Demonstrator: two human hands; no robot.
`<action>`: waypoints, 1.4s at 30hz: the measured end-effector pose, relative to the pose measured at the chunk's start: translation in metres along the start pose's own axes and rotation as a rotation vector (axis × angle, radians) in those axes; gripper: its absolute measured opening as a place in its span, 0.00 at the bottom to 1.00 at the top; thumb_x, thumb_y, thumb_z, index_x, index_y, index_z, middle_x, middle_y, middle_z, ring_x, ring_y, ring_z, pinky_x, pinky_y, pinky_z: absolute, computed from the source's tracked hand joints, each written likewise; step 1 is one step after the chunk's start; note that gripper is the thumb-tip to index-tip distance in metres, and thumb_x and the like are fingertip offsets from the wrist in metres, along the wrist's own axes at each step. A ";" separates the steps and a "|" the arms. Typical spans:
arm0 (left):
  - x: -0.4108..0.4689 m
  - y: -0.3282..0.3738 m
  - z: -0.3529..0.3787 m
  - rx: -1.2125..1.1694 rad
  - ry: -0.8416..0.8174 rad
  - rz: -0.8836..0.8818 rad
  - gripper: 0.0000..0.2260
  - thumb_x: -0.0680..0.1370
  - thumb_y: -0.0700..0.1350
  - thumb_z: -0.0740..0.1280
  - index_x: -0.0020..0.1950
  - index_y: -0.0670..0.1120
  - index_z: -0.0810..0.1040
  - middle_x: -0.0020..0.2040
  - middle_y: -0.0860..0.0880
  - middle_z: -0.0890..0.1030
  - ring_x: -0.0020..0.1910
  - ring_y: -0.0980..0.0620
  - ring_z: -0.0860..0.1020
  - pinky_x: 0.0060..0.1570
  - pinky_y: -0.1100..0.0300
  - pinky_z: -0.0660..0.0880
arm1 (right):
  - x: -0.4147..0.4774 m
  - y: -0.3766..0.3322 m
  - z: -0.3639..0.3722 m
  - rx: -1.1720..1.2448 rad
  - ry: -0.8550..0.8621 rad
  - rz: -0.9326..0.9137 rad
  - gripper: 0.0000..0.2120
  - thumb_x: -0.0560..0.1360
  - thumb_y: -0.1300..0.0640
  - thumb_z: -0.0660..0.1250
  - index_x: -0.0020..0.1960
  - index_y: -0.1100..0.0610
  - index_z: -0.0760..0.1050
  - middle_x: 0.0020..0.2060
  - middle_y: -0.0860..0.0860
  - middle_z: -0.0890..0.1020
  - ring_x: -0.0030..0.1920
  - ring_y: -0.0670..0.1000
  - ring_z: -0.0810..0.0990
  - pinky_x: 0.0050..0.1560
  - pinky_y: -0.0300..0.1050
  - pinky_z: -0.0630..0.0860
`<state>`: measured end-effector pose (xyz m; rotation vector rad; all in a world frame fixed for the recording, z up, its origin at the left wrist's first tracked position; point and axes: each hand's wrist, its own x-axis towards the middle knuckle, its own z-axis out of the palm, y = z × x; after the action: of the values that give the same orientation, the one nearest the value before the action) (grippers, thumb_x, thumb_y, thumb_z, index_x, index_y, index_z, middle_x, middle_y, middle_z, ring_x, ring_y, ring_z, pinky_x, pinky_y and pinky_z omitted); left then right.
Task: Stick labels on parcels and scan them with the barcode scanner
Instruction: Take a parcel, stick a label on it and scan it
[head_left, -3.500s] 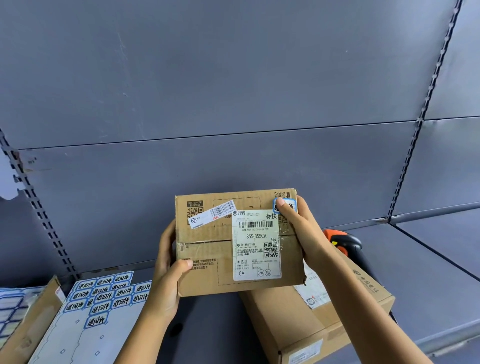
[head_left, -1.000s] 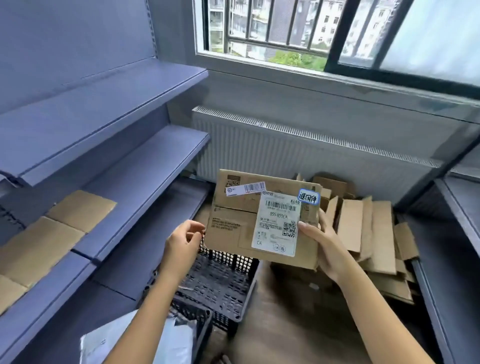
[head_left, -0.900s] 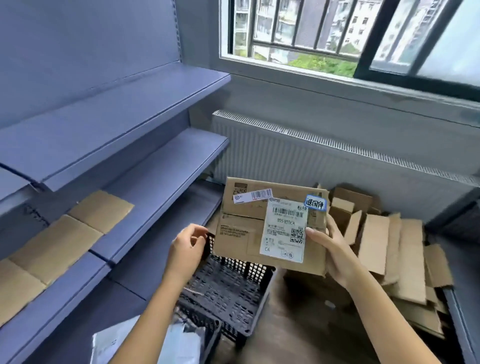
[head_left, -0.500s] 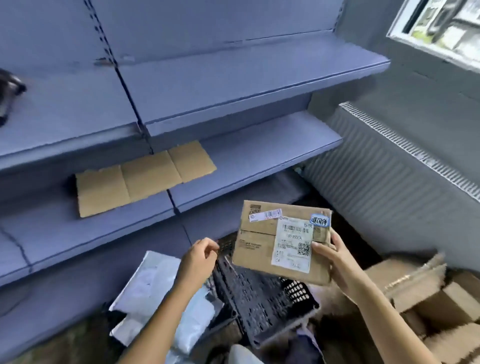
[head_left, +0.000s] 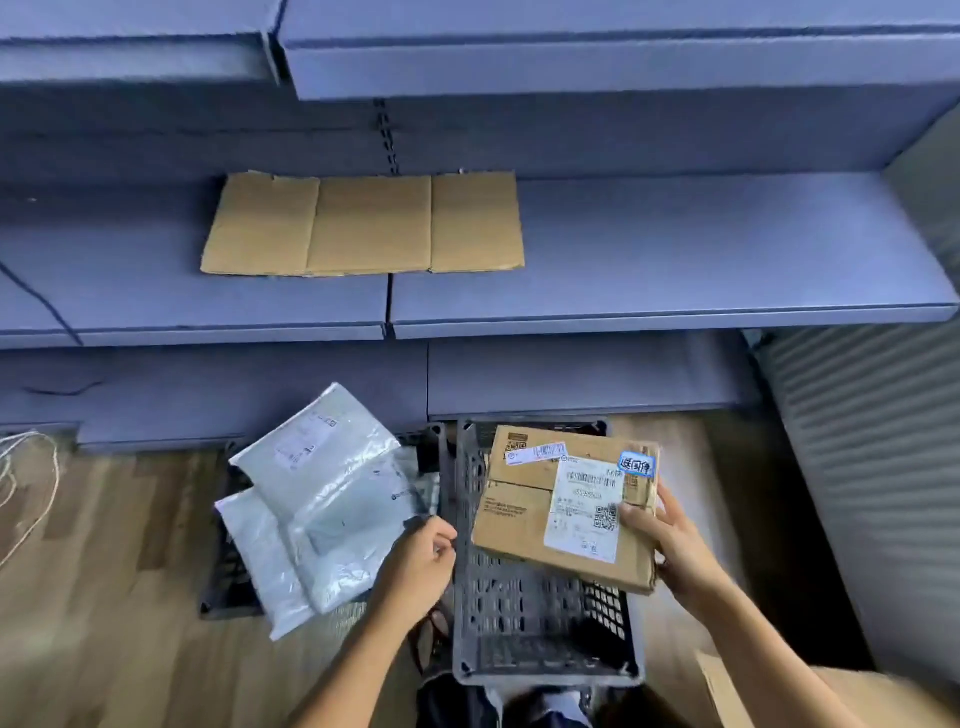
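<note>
White mailer bags (head_left: 332, 499) lie at the left. Just right of them the left hand (head_left: 421, 566) hangs with loosely curled fingers, holding nothing, beside a dark crate (head_left: 519, 623). Over the crate the brown cardboard parcel (head_left: 519, 525) sits tilted, with a white shipping label (head_left: 584, 512) and a blue-edged sticker (head_left: 636, 464) at its far right corner. The right hand (head_left: 675, 545) grips its right edge, thumb on top and fingers curled beneath.

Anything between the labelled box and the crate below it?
Nothing visible. The box hangs in the right hand over the crate, whose visible floor is bare. The left hand hovers by the left rim, beside the path.
</note>
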<state>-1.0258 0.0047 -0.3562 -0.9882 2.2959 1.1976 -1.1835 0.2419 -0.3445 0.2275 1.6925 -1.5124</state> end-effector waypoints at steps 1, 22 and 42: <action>0.012 -0.003 0.007 0.009 -0.012 -0.014 0.07 0.78 0.42 0.60 0.53 0.52 0.74 0.50 0.56 0.77 0.48 0.58 0.76 0.50 0.62 0.73 | 0.014 0.007 0.000 0.006 -0.007 0.002 0.27 0.64 0.52 0.70 0.63 0.45 0.71 0.53 0.48 0.84 0.48 0.49 0.84 0.38 0.44 0.74; 0.253 -0.158 0.230 0.255 0.401 0.138 0.21 0.69 0.47 0.66 0.61 0.45 0.76 0.60 0.48 0.74 0.57 0.50 0.68 0.58 0.51 0.71 | 0.418 0.303 -0.011 0.039 0.057 0.007 0.25 0.69 0.52 0.71 0.65 0.54 0.74 0.56 0.53 0.83 0.56 0.56 0.82 0.60 0.53 0.76; 0.233 -0.149 0.252 0.541 0.162 0.071 0.26 0.70 0.48 0.71 0.67 0.44 0.72 0.71 0.41 0.66 0.75 0.40 0.52 0.65 0.39 0.65 | 0.268 0.267 -0.066 -1.166 0.740 -0.376 0.29 0.73 0.65 0.61 0.73 0.56 0.63 0.70 0.61 0.65 0.66 0.66 0.68 0.67 0.59 0.62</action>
<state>-1.0772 0.0561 -0.7235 -0.8222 2.5904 0.4746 -1.2167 0.2671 -0.7267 -0.2042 3.0448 -0.4176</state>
